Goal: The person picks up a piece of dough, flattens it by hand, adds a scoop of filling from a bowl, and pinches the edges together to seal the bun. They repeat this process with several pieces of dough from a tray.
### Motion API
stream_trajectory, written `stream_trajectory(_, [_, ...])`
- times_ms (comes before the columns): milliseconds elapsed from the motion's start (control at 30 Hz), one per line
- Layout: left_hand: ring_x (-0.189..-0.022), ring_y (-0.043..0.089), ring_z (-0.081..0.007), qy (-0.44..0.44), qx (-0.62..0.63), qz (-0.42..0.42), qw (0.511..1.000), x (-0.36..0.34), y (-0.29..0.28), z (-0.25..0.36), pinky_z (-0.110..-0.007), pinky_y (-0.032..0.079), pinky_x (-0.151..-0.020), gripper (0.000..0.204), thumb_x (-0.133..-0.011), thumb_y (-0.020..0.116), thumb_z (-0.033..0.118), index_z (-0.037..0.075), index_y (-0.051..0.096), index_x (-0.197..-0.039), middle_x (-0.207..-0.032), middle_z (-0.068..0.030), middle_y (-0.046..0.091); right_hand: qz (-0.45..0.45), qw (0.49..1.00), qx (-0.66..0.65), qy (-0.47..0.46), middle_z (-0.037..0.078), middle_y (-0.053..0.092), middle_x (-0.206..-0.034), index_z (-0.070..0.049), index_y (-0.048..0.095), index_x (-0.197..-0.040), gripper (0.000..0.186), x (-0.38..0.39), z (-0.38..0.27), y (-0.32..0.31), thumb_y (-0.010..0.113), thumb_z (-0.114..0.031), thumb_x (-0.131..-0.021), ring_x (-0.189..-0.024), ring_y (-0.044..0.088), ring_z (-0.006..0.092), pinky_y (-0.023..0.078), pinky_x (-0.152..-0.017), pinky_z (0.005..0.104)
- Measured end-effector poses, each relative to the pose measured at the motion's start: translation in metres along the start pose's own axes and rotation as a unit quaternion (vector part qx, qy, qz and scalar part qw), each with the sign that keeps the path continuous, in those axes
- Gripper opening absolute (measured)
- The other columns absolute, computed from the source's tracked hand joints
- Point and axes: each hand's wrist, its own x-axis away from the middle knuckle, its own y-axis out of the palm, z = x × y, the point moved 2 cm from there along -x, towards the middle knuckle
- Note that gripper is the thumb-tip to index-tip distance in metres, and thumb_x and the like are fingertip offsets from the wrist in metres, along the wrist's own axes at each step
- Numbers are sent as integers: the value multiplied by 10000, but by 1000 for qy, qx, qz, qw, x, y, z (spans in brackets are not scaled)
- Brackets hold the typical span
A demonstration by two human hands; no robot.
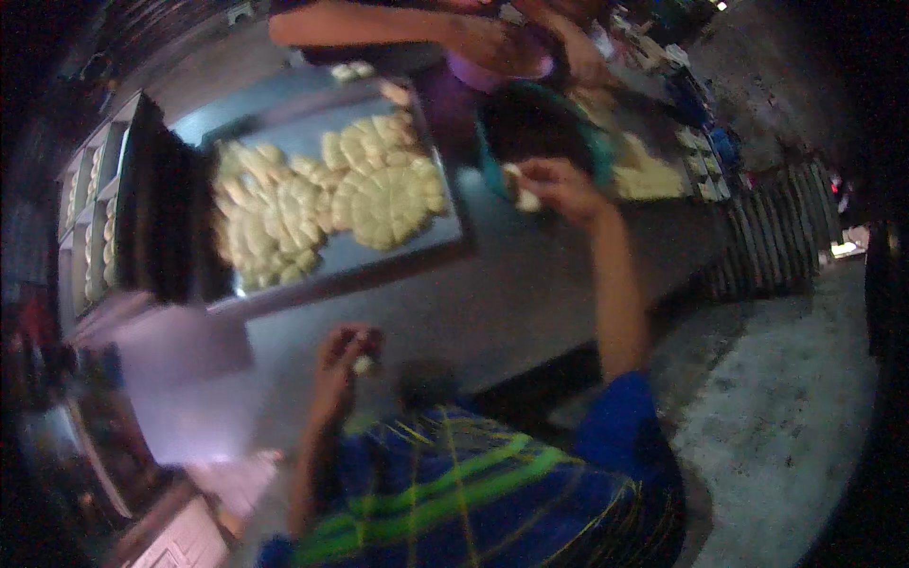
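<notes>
Currently, the right hand is pinching a pale dough piece near the teal basin, its long axis running roughly up and down in view (the hand is hiding part of it). The left hand is gripping a smaller lump near the bench; blur is obscuring that lump's outline and direction.

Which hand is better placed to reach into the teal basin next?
Probably the right hand: it appears at the near side of the teal basin, while the left hand is near the patterned clothing.
</notes>
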Motion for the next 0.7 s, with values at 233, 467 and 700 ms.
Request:
stream_trajectory(233, [-1179, 549, -205, 2, 300, -119, 947, -32, 72, 25, -403, 409, -1050, 476, -998, 532, 427, 98, 511, -1342, -1362, -73, 549, -25, 928, -346, -133, 89, 644, -1176, -93, 375, -1418, 573, 23, -15, 191, 640, -25, -915, -999, 666, 206, 551, -893, 339])
stream_trajectory(467, [-1066, 582, -178, 33, 344, 4, 939, -16, 59, 37, -355, 458, -1005, 421, -992, 552, 429, 120, 543, -1278, -1189, -43, 599, 22, 907, -385, -167, 116, 605, -1251, -114, 352, -1464, 607, 16, 1, 236, 635, -47, -931, -1085, 627, 198, 571, -873, 362])
stream_trajectory(700, [-901, 636, -147, 75, 354, -10, 932, -23, 28, 39, -267, 547, -712, 320, -967, 628, 337, 87, 551, -1150, -1087, -48, 637, 103, 909, 78, -397, 150, 520, -1366, -91, 653, -1234, 332, 24, -7, 244, 615, 3, -918, -1151, 607, 234, 568, -920, 332])
